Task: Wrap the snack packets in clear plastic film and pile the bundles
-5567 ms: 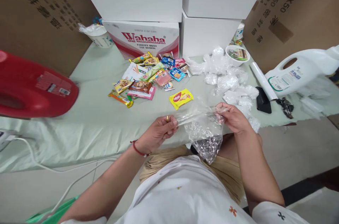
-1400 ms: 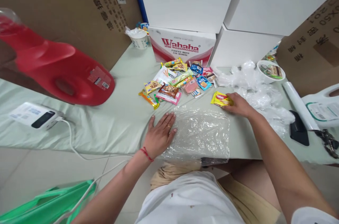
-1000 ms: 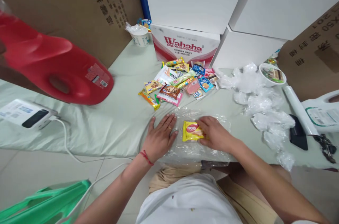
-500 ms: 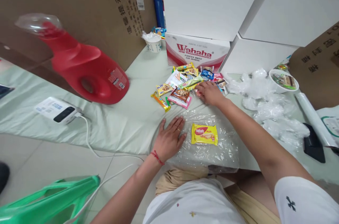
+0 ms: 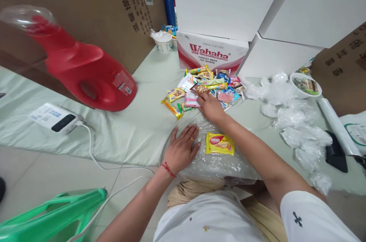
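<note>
My left hand [image 5: 183,146] lies flat, fingers spread, on the left part of a clear plastic sheet [image 5: 197,169]. A yellow Nabati wafer packet [image 5: 220,144] rests on that sheet, right of this hand. My right hand [image 5: 211,106] is in a heap of wrapped snacks. Its fingers are curled at the lower edge of a brown cookie packet [image 5: 200,88], partly hidden by them. A pink packet [image 5: 191,100] lies just left of the fingertips. Close by are a yellow cookie packet [image 5: 175,94], an orange-yellow bar [image 5: 171,108] and a pink-and-blue packet [image 5: 225,97].
A Wahaba-lettered carton [image 5: 211,53] and white boxes [image 5: 217,1] stand behind. Crumpled clear plastic [image 5: 277,93] and a white bowl [image 5: 319,90] are at right. A red jug [image 5: 100,74], white device [image 5: 57,118] and green stool [image 5: 51,211] are at left.
My right hand has moved left across the snack heap. The brown cookie packet has shifted up and tilted, baring the pink packet beneath it. My left hand stays on the sheet.
</note>
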The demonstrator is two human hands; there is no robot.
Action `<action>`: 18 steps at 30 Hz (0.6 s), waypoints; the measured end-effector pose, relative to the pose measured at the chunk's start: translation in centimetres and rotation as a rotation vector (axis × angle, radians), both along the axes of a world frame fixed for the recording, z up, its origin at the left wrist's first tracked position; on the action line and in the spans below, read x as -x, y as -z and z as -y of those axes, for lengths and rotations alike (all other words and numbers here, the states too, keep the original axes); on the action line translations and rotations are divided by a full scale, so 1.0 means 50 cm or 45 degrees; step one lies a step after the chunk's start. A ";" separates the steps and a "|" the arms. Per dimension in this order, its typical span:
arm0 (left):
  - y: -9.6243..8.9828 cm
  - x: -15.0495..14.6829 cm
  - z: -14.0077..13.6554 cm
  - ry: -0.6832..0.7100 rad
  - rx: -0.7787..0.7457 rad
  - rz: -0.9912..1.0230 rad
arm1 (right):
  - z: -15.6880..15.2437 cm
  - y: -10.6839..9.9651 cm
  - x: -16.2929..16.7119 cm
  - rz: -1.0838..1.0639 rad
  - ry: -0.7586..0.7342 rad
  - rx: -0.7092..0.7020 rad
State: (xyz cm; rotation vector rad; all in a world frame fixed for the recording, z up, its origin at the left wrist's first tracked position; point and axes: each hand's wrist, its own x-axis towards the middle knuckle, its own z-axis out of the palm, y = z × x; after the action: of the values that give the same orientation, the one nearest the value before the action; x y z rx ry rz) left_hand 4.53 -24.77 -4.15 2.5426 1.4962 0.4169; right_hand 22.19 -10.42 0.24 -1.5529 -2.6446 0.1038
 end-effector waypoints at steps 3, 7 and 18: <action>0.002 0.000 0.000 -0.001 0.001 0.005 | -0.012 -0.019 -0.046 -0.171 0.073 -0.039; 0.000 -0.001 0.000 -0.004 0.016 0.011 | 0.020 -0.056 -0.152 -0.643 0.318 -0.056; 0.005 -0.002 -0.002 0.003 0.022 -0.008 | 0.243 -0.035 -0.262 -1.096 0.366 0.903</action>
State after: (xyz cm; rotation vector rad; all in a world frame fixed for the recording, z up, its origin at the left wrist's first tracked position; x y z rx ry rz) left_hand 4.66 -24.66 -4.40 2.5347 1.4919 0.3949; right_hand 35.27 -22.56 1.98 -1.4960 -1.7385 1.4359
